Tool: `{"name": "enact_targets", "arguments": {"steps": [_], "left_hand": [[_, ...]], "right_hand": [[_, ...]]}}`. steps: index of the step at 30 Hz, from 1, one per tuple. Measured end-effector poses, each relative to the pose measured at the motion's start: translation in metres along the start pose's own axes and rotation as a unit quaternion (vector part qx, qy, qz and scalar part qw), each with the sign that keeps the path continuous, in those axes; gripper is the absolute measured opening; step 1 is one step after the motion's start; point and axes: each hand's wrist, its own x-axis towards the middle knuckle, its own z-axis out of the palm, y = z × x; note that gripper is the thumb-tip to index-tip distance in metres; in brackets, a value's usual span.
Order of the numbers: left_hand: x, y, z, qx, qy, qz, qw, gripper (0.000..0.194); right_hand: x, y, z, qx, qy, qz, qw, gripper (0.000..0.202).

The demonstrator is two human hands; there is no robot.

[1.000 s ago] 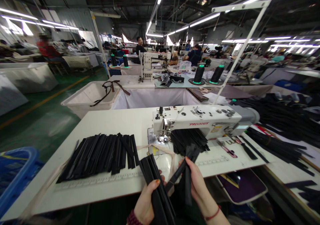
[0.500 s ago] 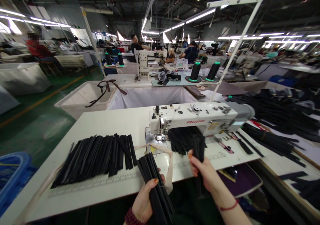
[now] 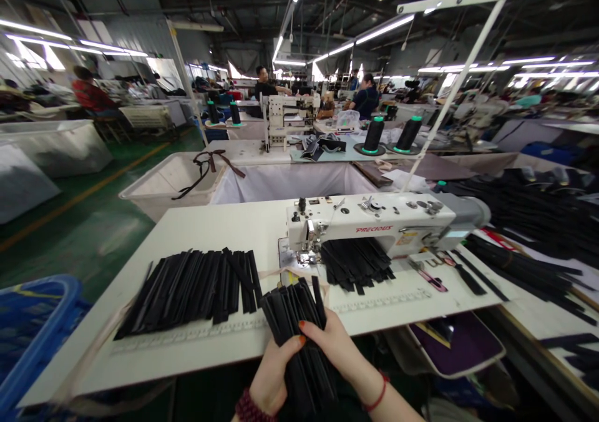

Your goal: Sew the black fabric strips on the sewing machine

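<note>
Both hands grip one thick bundle of black fabric strips (image 3: 294, 309) in front of the table's near edge. My left hand (image 3: 274, 369) is closed round its left side, thumb on top. From the right, my right hand (image 3: 325, 341) clasps the same bundle, its thumb beside the left one. Just beyond stands a white sewing machine (image 3: 365, 222), with a pile of black strips (image 3: 358, 263) under its arm. A wide row of black strips (image 3: 191, 291) lies on the white table (image 3: 215, 222) to the left. The palms and most fingers are hidden behind the bundle.
Scissors (image 3: 425, 275) and a black-handled tool (image 3: 468, 278) lie right of the machine. A blue basket (image 3: 70, 291) stands at the left. Behind the table are a white bin (image 3: 163, 175) and thread cones (image 3: 374, 135). More black pieces (image 3: 524, 222) cover the right side.
My right hand has moved left from beside the machine's pile, bringing its strips to those in my left hand. The two bunches are now together. The view has shifted slightly.
</note>
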Motion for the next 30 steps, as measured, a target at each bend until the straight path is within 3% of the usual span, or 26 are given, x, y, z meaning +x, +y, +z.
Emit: {"name": "enact_targets", "arguments": {"steps": [5,11,13,15,18,20,23,26,30], "left_hand": [[0.001,-0.001,0.0,-0.02,0.04,-0.04,0.998,0.034],[-0.003,0.007,-0.005,-0.037,0.055,-0.036,0.997,0.035],[-0.004,0.008,-0.007,-0.02,0.04,-0.028,0.999,0.036],[-0.005,0.008,-0.006,0.003,0.017,-0.026,1.0,0.037],[-0.002,0.002,-0.002,0.035,-0.008,-0.023,0.999,0.037],[-0.001,-0.003,0.002,0.048,-0.015,-0.02,0.999,0.039],[-0.001,-0.005,0.007,0.055,-0.045,-0.01,0.997,0.048],[-0.006,-0.003,0.009,0.062,-0.052,-0.016,0.997,0.054],[-0.01,-0.003,0.006,0.053,-0.034,-0.007,0.998,0.057]], "right_hand": [[0.006,0.006,-0.012,0.171,0.093,0.067,0.979,0.035],[0.016,-0.02,-0.087,0.257,0.234,-0.034,0.937,0.036],[0.013,-0.03,-0.112,0.277,0.256,-0.069,0.924,0.044],[0.006,-0.035,-0.124,0.27,0.257,-0.079,0.925,0.049],[-0.004,-0.027,-0.108,0.188,0.185,-0.038,0.964,0.041],[-0.008,-0.015,-0.081,0.11,0.101,-0.004,0.989,0.038],[-0.008,0.001,-0.037,0.02,0.019,0.018,0.999,0.04],[-0.006,0.008,-0.011,0.005,-0.026,0.006,1.0,0.041],[-0.006,0.014,-0.007,0.003,-0.031,0.004,1.0,0.045]]}}
